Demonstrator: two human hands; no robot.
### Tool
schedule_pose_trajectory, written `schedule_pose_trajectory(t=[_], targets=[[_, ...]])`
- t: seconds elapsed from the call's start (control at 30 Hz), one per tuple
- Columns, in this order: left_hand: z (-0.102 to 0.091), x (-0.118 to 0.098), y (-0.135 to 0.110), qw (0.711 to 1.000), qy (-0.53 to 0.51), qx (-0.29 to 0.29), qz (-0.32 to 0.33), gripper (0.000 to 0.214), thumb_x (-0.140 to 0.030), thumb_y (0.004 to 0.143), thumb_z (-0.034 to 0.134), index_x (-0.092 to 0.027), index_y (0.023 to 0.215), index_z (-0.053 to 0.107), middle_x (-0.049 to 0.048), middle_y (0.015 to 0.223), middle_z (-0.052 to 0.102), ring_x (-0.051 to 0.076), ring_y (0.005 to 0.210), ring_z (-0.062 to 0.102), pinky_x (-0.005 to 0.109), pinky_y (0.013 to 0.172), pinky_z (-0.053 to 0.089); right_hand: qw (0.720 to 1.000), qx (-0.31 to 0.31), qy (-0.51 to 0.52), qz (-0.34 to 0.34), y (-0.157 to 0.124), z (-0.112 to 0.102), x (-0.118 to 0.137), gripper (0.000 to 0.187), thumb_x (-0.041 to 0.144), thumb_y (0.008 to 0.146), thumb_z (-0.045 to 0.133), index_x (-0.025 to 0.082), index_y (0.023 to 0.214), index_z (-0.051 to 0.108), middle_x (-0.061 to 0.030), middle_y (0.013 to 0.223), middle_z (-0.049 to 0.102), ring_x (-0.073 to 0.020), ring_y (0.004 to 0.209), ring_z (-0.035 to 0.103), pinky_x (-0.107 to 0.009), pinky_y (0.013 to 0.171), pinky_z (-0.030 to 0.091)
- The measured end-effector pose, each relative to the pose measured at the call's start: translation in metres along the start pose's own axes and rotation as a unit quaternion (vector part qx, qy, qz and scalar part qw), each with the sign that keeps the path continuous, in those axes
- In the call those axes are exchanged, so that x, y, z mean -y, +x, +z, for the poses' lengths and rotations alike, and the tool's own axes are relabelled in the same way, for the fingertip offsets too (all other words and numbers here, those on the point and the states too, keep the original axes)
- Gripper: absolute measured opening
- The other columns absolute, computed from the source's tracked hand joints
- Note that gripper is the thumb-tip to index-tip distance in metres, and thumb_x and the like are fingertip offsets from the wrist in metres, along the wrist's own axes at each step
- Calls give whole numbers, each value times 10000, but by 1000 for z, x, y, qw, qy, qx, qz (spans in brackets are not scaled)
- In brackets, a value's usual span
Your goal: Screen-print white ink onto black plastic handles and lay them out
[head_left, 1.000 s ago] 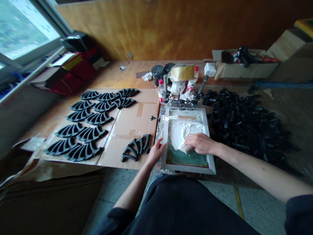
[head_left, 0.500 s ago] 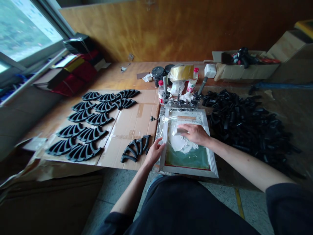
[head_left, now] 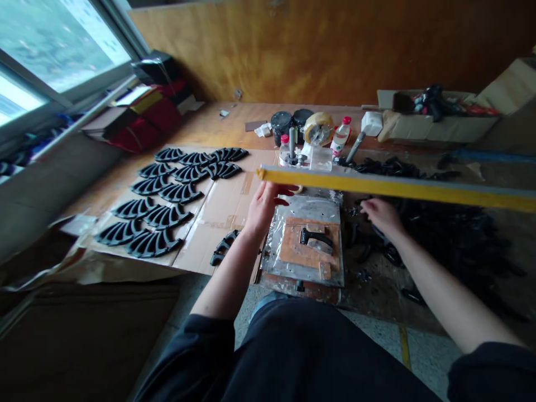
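My left hand is at the left end of a grey-and-yellow bar, which looks like the raised screen frame seen edge-on. Its fingers reach under that end. Below lies a metal base plate with a wooden jig, in which one black curved plastic handle rests. My right hand hangs over the left edge of a heap of black plastic parts, fingers curled. Whatever they hold is hidden against the dark heap. The white-edged squeegee is out of sight.
Rows of black handles lie fanned on cardboard to the left, with a few more near my left forearm. Behind the plate stand black tubs, a tape roll and red-capped bottles. An open carton sits back right.
The frame has swung up off the base plate, uncovering the jig and handle. My left hand rose with it; my right hand left the squeegee and moved right. The tape roll tilted.
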State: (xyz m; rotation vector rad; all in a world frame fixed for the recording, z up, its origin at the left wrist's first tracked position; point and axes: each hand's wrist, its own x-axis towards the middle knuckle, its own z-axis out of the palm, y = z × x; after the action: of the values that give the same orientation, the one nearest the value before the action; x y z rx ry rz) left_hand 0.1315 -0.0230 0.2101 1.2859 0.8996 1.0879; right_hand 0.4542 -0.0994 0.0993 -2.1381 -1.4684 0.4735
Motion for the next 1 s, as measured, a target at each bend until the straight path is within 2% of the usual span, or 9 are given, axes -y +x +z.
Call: schedule_pose_trajectory(t=[0.1,0.17,0.33,0.4,0.47,0.6,0.73,0.83,1.0], targets=[[10,4,3,999,-10,-29,-8,528,-606,920,320,-194,1138,567,62,906,694,137,797,638,235,639,489,991,93,-63,-73,-40,57,19,323,489,879,528,191,845,648,-74,912,675,-209,867,629,-304,772,460],[13,19,-15,998,-11,-58,-31,532,-614,908,352,-196,1173,547,68,933,701,136,786,641,233,633,486,972,128,-143,-132,-58,78,40,241,399,892,551,171,858,620,-107,1008,649,-226,1004,591,-305,855,427],[26,78,-99,952,-22,80,-296,606,-673,815,484,-140,1068,622,143,1012,702,192,798,663,243,566,485,957,152,-204,-138,-78,80,86,213,329,962,436,147,957,546,-103,863,650,-228,840,611,-308,727,416],[29,96,-124,942,-67,38,-325,608,-689,805,480,-146,1041,620,136,1029,692,199,828,663,249,580,501,953,121,-177,-213,-90,84,107,210,330,968,422,158,940,538,-103,880,639,-234,872,592,-312,750,409],[23,107,-138,945,-101,-73,-304,598,-705,799,466,-139,927,611,102,905,687,175,767,652,241,580,503,932,106,-146,-315,-105,96,132,204,288,974,396,168,899,543,-107,919,624,-238,915,564,-323,795,399],[-37,127,-151,920,-79,-267,-275,585,-717,759,513,-139,827,563,42,700,636,137,610,618,210,512,469,887,157,-77,-427,-121,136,185,215,308,971,414,178,962,585,-84,962,615,-220,930,539,-316,825,401],[-125,159,-169,876,-20,-363,-318,531,-642,859,418,-132,924,552,124,928,699,147,653,674,200,490,457,880,209,-80,-420,-95,188,225,265,343,970,425,216,1112,610,-72,1022,627,-206,1010,524,-293,857,399],[-171,182,-176,851,69,-342,-394,515,-586,922,281,-137,917,534,150,936,715,153,645,684,220,501,479,875,256,-167,-375,-70,230,245,322,373,980,375,229,1091,641,-83,1016,644,-221,1028,524,-305,830,403],[-200,201,-163,847,152,-243,-449,516,-586,913,276,-156,822,545,118,702,718,184,572,671,251,474,483,868,287,-237,-328,-55,279,267,403,354,979,335,167,970,692,-138,961,670,-272,1026,542,-352,806,408]])
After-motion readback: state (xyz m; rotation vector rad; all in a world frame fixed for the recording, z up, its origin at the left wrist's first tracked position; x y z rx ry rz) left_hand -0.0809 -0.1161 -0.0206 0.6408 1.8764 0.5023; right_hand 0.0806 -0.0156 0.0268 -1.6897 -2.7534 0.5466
